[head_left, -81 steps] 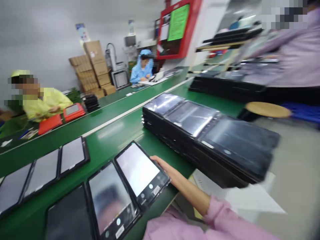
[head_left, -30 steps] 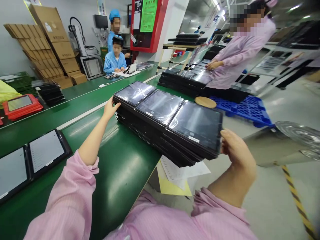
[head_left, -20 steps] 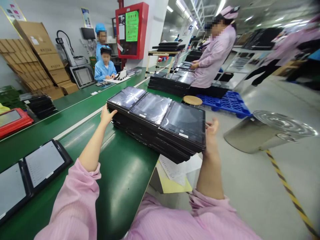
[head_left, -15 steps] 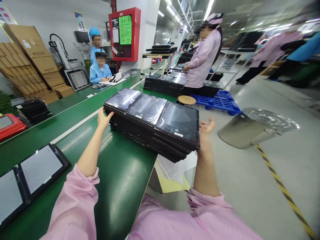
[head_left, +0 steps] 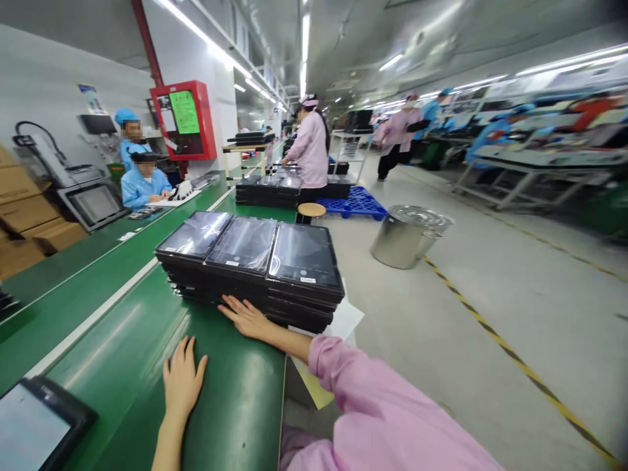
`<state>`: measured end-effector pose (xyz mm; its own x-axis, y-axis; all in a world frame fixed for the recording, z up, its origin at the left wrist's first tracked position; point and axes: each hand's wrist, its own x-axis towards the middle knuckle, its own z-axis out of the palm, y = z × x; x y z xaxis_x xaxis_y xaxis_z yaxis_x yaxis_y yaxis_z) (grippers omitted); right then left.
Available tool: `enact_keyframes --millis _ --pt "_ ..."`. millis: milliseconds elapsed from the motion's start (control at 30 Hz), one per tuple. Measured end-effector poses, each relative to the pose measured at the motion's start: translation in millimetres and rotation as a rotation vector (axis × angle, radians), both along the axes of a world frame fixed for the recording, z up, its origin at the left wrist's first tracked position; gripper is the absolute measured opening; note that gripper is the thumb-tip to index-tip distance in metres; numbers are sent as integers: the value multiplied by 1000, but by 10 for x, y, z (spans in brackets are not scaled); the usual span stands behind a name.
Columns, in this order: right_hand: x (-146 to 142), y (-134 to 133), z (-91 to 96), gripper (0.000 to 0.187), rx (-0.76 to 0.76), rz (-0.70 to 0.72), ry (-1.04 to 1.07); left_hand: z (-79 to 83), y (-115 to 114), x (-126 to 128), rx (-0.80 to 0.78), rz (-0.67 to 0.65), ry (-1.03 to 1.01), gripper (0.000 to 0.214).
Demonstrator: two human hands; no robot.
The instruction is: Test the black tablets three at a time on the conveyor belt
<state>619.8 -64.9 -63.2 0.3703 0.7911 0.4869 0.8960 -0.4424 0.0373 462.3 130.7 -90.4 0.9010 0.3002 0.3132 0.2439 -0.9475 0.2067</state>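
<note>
Right hand [head_left: 248,318] spread at near side of tablet stack [head_left: 248,269]; left hand [head_left: 182,379] splayed over green bench [head_left: 240,399], nothing gripped by either. Pressure best applied low, evenly.

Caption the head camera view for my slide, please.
Right hand beside stacked tablets, left hand over the green work surface.

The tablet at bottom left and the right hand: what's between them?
The left hand lies between the tablet and the right hand, with green surface on both sides of it, in the head view.
</note>
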Motion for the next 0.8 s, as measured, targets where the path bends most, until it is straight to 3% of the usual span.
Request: enact_keyframes --millis 100,200,433,567,667,800 --pt "209 4 -120 69 6 -40 -49 -8 18 -35 106 30 44 55" --pt "211 -23 -157 69 -11 -37 -77 -19 -22 -88 167 36 80 57" --pt "-95 -297 80 60 -136 49 -93 34 -70 -149 167 55 110 60" --pt "-229 -558 179 68 -33 48 -109 75 -197 -109 115 41 122 57" --pt "-58 -614 249 79 6 -23 -39 115 -299 -104 75 46 125 55" --pt "191 -593 287 78 -10 -54 -45 166 -413 -157 32 41 129 55"
